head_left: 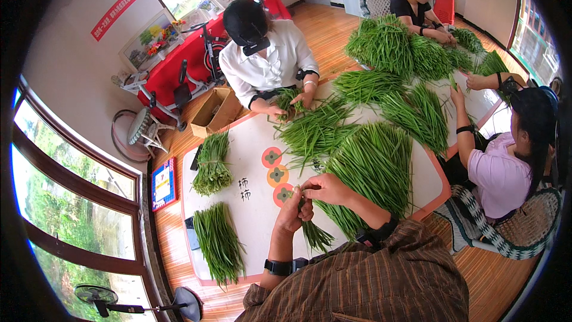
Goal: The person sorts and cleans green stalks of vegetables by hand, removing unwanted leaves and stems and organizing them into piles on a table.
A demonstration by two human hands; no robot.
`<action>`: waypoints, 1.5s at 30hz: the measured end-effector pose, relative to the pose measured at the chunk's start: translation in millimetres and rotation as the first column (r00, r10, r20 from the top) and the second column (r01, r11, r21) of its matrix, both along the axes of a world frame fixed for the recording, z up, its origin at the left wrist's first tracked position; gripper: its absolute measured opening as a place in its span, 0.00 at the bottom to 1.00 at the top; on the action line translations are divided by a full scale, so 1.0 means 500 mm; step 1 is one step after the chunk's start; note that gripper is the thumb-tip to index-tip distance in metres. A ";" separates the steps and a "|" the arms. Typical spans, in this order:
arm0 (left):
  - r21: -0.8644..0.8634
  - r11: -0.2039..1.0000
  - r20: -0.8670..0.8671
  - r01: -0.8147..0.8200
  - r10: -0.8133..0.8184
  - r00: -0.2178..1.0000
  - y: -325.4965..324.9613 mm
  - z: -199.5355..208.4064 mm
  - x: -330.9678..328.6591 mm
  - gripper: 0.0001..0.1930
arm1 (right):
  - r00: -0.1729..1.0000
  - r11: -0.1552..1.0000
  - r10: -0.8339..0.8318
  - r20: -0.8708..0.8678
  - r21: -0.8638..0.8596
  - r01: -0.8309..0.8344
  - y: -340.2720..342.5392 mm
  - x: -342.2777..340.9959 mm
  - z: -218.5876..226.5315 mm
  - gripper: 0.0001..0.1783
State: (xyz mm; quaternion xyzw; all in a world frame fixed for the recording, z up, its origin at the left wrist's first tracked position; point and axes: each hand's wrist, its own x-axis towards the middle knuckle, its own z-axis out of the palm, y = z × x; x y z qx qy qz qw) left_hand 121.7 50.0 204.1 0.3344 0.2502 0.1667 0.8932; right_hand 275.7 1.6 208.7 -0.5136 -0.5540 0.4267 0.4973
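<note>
My left hand (292, 210) is closed round a small bunch of chive stalks (317, 236), whose lower ends hang out below the fist toward my body. Close beside it, my right hand (326, 189) pinches at the top end of the same bunch; the fingertips hide what exactly they grip. A large heap of loose chive stalks (372, 170) lies just right of my hands. To the left, two gathered bundles rest on the table: a far bundle (213, 164) and a near bundle (218, 244).
The white table (262, 256) has a pink border and printed persimmons (277, 175). Across it, a person in white (271, 62) handles stalks. A person in pink (500, 167) sits right; another in black (414, 9) sits far back beside a tall heap (387, 48).
</note>
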 end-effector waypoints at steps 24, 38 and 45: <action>0.349 0.916 -0.301 0.199 -0.092 0.949 0.004 -0.059 -0.056 0.11 | 0.925 0.968 -0.093 0.369 0.249 -0.001 0.001 -0.080 0.018 0.20; 0.738 0.673 -0.604 -0.042 0.688 0.403 0.178 -0.042 -0.526 0.14 | 0.904 0.971 0.196 0.379 -0.201 -0.126 0.046 -0.092 -0.037 0.17; 0.702 0.642 -0.673 0.310 0.740 -0.009 0.373 -0.131 -0.689 0.14 | 0.897 0.906 0.238 0.373 -0.419 -0.066 0.038 -0.109 -0.100 0.16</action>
